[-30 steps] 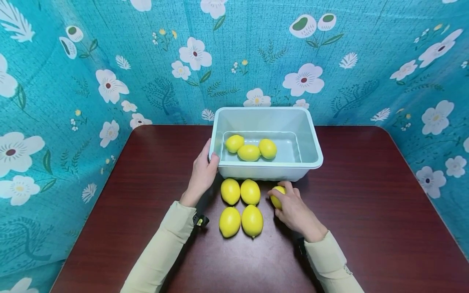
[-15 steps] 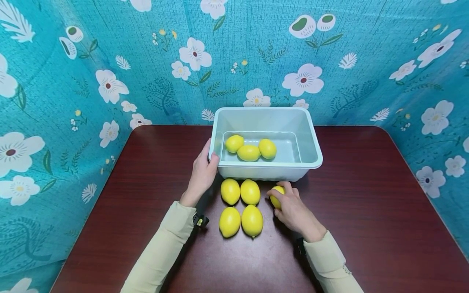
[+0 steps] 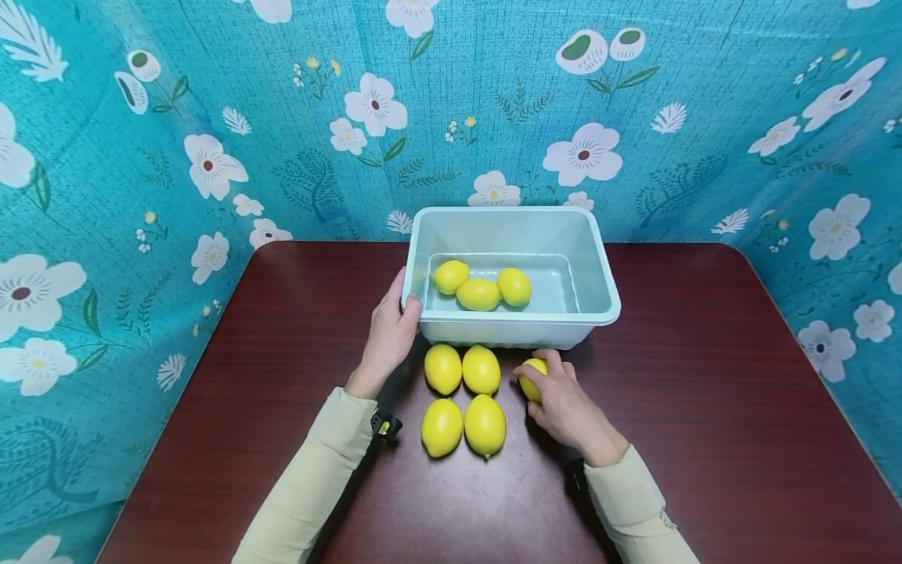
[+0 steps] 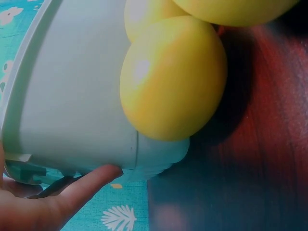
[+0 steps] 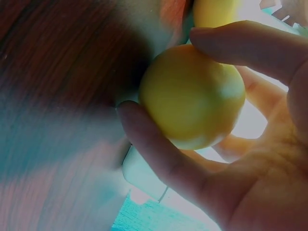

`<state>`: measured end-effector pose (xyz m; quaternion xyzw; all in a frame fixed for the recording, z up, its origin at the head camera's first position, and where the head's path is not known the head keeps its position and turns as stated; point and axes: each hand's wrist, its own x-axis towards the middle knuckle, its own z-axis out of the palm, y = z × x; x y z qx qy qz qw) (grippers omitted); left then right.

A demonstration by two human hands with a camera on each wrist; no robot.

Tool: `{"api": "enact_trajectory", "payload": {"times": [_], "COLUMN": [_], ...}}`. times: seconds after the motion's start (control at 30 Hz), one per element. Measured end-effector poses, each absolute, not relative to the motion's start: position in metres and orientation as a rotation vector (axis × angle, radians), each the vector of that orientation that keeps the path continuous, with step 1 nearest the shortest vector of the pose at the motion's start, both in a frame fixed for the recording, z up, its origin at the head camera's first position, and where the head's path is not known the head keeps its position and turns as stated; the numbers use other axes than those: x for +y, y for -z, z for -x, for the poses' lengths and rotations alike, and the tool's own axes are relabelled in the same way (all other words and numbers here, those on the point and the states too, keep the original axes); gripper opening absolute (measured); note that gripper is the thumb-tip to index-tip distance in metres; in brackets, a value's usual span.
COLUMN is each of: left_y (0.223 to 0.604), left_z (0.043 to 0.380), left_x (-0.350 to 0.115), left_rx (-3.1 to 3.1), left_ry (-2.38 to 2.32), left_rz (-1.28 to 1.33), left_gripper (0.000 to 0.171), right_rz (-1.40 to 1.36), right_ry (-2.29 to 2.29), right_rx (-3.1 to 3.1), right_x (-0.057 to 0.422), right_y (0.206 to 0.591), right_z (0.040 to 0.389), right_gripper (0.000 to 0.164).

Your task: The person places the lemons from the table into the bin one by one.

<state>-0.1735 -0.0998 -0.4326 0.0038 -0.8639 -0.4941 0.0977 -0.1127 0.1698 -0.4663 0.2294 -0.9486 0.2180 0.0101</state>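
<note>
1. My left grip holds the pale bin at its left end, thumb on the near corner.
2. My right grip curls round one lemon, spread to its width, just in front of the bin.
3. Left of it, four lemons sit on the bench.
4. Three lemons lie inside the bin.

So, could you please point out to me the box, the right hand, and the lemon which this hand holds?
Box (image 3: 521,335): head view, on the outside of its front wall.
Right hand (image 3: 566,406): head view, on the back of the hand.
Held lemon (image 5: 191,98): right wrist view, mid-surface between the fingers.
</note>
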Motion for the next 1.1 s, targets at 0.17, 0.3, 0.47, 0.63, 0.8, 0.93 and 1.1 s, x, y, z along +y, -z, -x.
{"api": "enact_trajectory", "payload": {"times": [0.17, 0.3, 0.47, 0.63, 0.8, 0.93, 1.1], "left_y": [0.4314, 0.4315, 0.4316, 0.4315, 0.4315, 0.4321, 0.4325], "left_z": [0.1726, 0.1723, 0.1727, 0.1735, 0.174, 0.1744, 0.1737], "left_x": [-0.0993, -0.099, -0.0992, -0.0996, -0.0996, -0.0995, -0.1], "left_rx": [-2.559, -2.562, -2.564, -2.566, -2.568, -2.574, -2.575], "left_ry": [1.467, 1.47, 1.472, 1.477, 1.483, 1.473, 1.473], "left_rz": [-0.015, -0.022, -0.019, -0.023, -0.027, -0.03, -0.033], "left_gripper": [0.058, 0.058, 0.058, 0.058, 0.057, 0.058, 0.058], "right_rz": [-0.719, -0.714, -0.707, -0.709, -0.713, -0.707, -0.695], "right_ry": [-0.656, -0.649, -0.649, -0.658, -0.652, -0.645, -0.646], "right_rx": [-2.952, -2.952, -2.952, -2.953, -2.955, -2.957, -2.963], "right_x": [0.1703, 0.1706, 0.1706, 0.1711, 0.1717, 0.1716, 0.1714], "right_y": [0.4679, 0.4681, 0.4669, 0.4658, 0.4661, 0.4652, 0.4639], "right_z": [0.1126, 0.1122, 0.1114, 0.1109, 0.1114, 0.1111, 0.1104], "right_gripper": [0.044, 0.044, 0.044, 0.044, 0.045, 0.043, 0.041]}}
